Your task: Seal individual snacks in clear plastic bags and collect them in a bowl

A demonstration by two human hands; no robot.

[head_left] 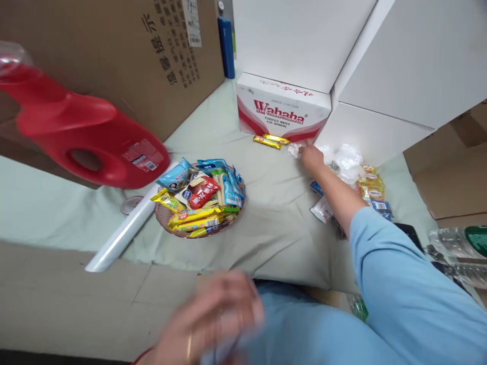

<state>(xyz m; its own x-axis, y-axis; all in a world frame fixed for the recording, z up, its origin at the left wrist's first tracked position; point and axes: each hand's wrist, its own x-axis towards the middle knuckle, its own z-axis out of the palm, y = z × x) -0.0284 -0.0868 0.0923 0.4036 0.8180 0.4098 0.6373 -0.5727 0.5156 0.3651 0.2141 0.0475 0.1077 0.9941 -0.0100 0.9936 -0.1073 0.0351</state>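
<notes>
My right hand (312, 157) reaches out to the foot of the white Wahaba-style carton (281, 109), its fingers closed on a crumpled clear plastic bag (294, 150). Just left of it lie yellow-wrapped snack bars (268, 141) against the carton. My left hand (218, 317) is near my lap, smeared by motion, so its fingers and anything in them cannot be made out. Beyond its fingertips stands a pinkish see-through basket (163, 215) heaped with wrapped snacks, among them a red and white packet (200, 190) and yellow bars (194, 215).
A red detergent bottle (91, 137) and a white roll (129, 223) lie left of the basket. White cabinets (289, 40) and a large cardboard box (114, 56) stand behind. More crumpled plastic (348, 157), yellow packets (371, 187) and plastic bottles (452, 243) are at right.
</notes>
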